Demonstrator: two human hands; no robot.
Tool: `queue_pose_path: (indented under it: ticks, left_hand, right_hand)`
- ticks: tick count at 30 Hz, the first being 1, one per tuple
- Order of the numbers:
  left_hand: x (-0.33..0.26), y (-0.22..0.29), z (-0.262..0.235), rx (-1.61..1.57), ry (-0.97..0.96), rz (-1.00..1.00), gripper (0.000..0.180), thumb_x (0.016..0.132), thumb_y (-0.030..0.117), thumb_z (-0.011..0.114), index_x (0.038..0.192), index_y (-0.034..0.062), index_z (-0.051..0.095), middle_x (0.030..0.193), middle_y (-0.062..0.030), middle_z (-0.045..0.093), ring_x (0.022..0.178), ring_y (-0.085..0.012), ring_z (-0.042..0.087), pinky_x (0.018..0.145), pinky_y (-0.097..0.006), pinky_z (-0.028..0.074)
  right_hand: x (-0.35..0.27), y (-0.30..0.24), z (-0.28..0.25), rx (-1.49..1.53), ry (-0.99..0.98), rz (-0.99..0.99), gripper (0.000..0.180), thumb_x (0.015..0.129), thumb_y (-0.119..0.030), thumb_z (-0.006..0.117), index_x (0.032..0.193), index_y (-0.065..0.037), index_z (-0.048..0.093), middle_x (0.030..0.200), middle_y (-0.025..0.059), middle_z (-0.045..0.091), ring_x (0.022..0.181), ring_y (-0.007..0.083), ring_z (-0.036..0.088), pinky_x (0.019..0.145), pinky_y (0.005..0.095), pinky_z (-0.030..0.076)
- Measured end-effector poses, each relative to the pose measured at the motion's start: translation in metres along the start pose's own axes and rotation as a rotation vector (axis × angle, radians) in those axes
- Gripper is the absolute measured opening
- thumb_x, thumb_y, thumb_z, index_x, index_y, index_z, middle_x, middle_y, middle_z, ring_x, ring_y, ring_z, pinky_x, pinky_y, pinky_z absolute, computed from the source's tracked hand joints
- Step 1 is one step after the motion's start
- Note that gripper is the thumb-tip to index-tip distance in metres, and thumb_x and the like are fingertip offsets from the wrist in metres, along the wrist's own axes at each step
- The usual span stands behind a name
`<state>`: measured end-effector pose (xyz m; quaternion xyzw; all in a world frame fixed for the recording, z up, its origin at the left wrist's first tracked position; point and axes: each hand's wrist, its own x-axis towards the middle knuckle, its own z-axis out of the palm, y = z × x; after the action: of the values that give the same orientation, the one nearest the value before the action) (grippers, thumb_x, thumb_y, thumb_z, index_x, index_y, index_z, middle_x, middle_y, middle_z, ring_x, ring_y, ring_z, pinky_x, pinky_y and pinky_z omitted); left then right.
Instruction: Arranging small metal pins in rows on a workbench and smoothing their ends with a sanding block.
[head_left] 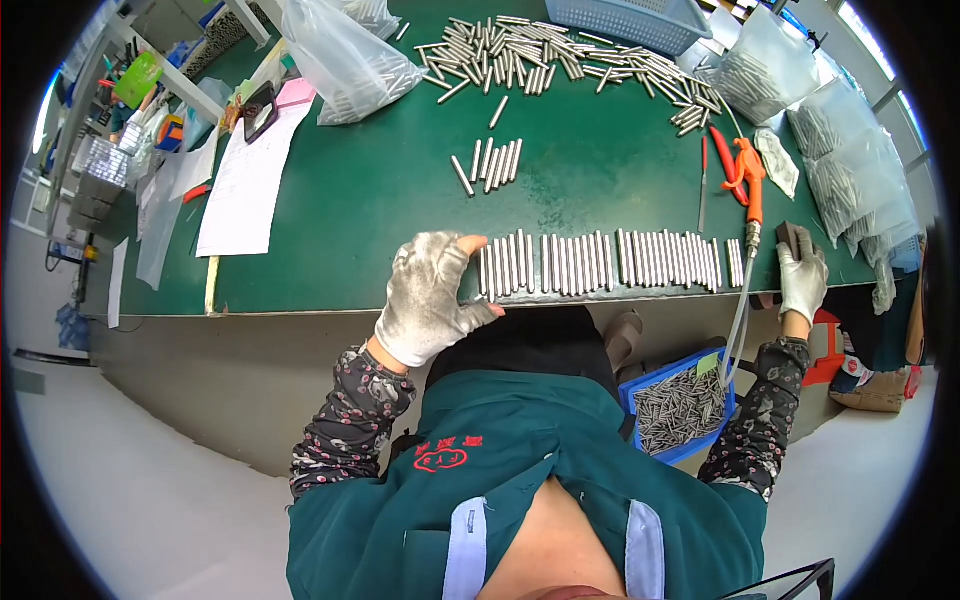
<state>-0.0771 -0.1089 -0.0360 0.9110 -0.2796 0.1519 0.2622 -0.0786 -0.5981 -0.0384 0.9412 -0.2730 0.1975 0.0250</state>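
A row of short metal pins (573, 265) lies along the table's near edge, standing side by side in several groups. At the row's left end is my left hand (425, 295) in a grey-white glove with bare fingertips. Its thumb and forefinger are spread apart around the end pins, and nothing is gripped between them. Past the row's right end, my gloved right hand (803, 277) closes on a small dark block (789, 240) at the table edge. Farther back lie a small group of loose pins (490, 167) and a large heap of pins (530, 55).
An orange air gun (750, 180) with a hose lies beside red-handled pliers (725, 160) and a thin file (703, 185). Bags of pins (840, 150) line the right side. Papers (250, 185) and a phone (261, 110) lie left. A blue bin (640, 395) of pins stands below.
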Motion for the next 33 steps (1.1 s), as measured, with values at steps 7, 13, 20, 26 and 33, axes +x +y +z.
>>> queue_pose_path:
  ticks: [7, 13, 20, 26, 33]
  left_hand:
    - [0.014, 0.008, 0.003, 0.072, -0.092, -0.025, 0.082, 0.052, 0.036, 0.084, 0.122, 0.0045, 0.054, 0.123, -0.0155, 0.049, 0.117, -0.0352, 0.045, 0.1, -0.047, 0.034]
    - [0.02, 0.006, 0.005, 0.028, -0.135, -0.034, 0.068, 0.056, 0.032, 0.081, 0.113, 0.0036, 0.057, 0.123, -0.0154, 0.049, 0.118, -0.0356, 0.045, 0.101, -0.048, 0.034]
    - [0.022, 0.008, 0.005, 0.025, -0.12, 0.012, 0.063, 0.052, 0.023, 0.082, 0.107, 0.003, 0.058, 0.121, -0.016, 0.052, 0.115, -0.0349, 0.048, 0.099, -0.044, 0.038]
    - [0.027, 0.009, 0.005, 0.012, -0.11, 0.009, 0.058, 0.053, 0.022, 0.081, 0.104, 0.0029, 0.059, 0.118, -0.0158, 0.054, 0.112, -0.0345, 0.051, 0.097, -0.043, 0.04]
    - [0.027, 0.004, 0.005, -0.065, -0.127, -0.024, 0.056, 0.058, 0.028, 0.08, 0.104, 0.0027, 0.058, 0.118, -0.0153, 0.053, 0.115, -0.0347, 0.048, 0.1, -0.045, 0.037]
  right_hand:
    - [0.012, -0.001, 0.024, 0.083, -0.015, -0.062, 0.051, 0.083, -0.04, 0.063, 0.129, -0.02, 0.056, 0.128, 0.017, 0.055, 0.116, 0.0363, 0.053, 0.096, 0.0436, 0.043]
    - [0.017, 0.02, 0.046, 0.287, 0.092, -0.142, 0.055, 0.086, -0.039, 0.06, 0.133, -0.01, 0.051, 0.135, 0.0189, 0.049, 0.123, 0.0365, 0.046, 0.103, 0.0427, 0.037]
    - [0.005, 0.021, 0.039, 0.519, 0.265, -0.105, 0.053, 0.09, -0.035, 0.057, 0.135, -0.007, 0.047, 0.138, 0.0185, 0.046, 0.129, 0.0348, 0.04, 0.107, 0.0417, 0.03]
    - [-0.014, 0.006, 0.009, 0.592, 0.42, -0.098, 0.05, 0.092, -0.03, 0.058, 0.135, -0.007, 0.048, 0.137, 0.0164, 0.047, 0.128, 0.0319, 0.042, 0.107, 0.0408, 0.031]
    - [-0.033, -0.001, -0.006, 0.551, 0.453, -0.189, 0.049, 0.095, -0.032, 0.053, 0.136, -0.006, 0.047, 0.14, 0.0144, 0.044, 0.13, 0.0292, 0.039, 0.108, 0.0394, 0.03]
